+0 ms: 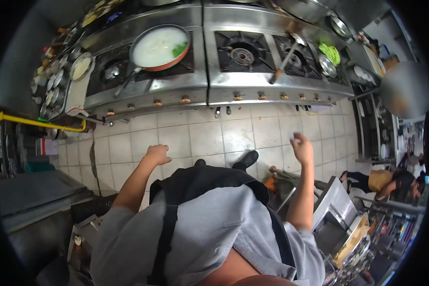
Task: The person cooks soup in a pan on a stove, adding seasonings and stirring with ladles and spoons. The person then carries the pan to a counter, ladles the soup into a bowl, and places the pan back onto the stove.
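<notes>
My left hand (158, 154) hangs over the tiled floor with nothing visible in it, its fingers loosely bent and a little apart. My right hand (301, 147) is raised on the other side, empty, with thumb and fingers apart. Neither hand touches anything. In front of my left hand, on the stove, sits a frying pan (158, 47) with an orange-red outside, full of white liquid. A bunch of green leaves (178, 49) lies at its right side. The pan's dark handle (125, 85) points toward me over the stove's front edge.
A long-handled tool (286, 62) lies across the right burner, near a green cloth (330, 53) and a metal bowl (327, 66). Several small bowls (56, 90) stand at the left. A yellow pipe (38, 122) runs low there. Another person (388, 183) is far right.
</notes>
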`<state>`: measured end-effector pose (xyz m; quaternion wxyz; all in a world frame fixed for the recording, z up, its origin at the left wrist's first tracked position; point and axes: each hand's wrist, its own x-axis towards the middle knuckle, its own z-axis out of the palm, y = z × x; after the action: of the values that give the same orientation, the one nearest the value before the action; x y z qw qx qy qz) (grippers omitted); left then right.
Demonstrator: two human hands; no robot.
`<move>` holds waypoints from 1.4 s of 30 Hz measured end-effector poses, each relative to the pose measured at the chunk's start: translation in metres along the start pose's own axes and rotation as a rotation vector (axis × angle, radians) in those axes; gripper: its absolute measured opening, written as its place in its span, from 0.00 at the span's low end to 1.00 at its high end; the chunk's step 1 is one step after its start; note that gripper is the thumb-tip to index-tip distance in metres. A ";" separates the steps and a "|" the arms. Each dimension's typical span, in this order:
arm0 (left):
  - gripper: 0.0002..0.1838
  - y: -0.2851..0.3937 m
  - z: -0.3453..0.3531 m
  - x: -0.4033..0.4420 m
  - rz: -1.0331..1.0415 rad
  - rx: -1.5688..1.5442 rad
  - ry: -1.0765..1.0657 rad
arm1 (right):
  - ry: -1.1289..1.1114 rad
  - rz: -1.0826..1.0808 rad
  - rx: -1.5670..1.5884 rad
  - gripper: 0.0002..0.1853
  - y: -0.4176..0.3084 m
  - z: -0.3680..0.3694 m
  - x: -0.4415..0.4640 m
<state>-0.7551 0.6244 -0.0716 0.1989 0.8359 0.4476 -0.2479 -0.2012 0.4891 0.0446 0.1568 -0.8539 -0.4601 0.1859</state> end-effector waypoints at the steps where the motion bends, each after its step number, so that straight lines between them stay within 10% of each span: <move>1: 0.28 -0.016 0.010 -0.012 -0.085 -0.102 -0.084 | -0.033 -0.048 0.020 0.22 -0.022 0.012 0.030; 5: 0.25 -0.032 0.015 -0.045 -0.229 -0.287 -0.160 | -0.091 -0.218 0.055 0.24 -0.082 0.056 0.149; 14: 0.24 -0.038 -0.014 -0.045 -0.459 -0.590 0.244 | 0.049 0.161 -0.174 0.32 -0.122 0.081 0.301; 23: 0.24 -0.114 -0.054 0.007 -0.661 -0.780 0.550 | 0.029 0.425 0.025 0.24 0.011 0.106 0.420; 24: 0.26 -0.127 -0.042 0.025 -0.652 -0.897 0.531 | 0.108 0.695 0.646 0.15 -0.010 0.089 0.395; 26: 0.28 -0.148 -0.022 0.065 -0.696 -0.957 0.522 | 0.264 0.549 0.807 0.16 -0.029 0.058 0.361; 30: 0.36 -0.165 0.030 0.162 -0.851 -1.085 0.569 | 0.200 0.193 0.722 0.20 -0.025 0.042 0.276; 34: 0.42 -0.159 0.071 0.236 -0.843 -1.312 0.679 | 0.138 0.340 0.809 0.14 -0.115 0.022 0.188; 42: 0.29 -0.140 0.084 0.269 -0.680 -1.686 0.836 | 0.087 0.202 0.634 0.13 -0.170 -0.037 0.194</move>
<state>-0.7656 0.8252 -0.3131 0.4719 0.2691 0.7266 0.4207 -0.2097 0.7397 0.1179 0.4148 -0.8110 -0.2855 0.2977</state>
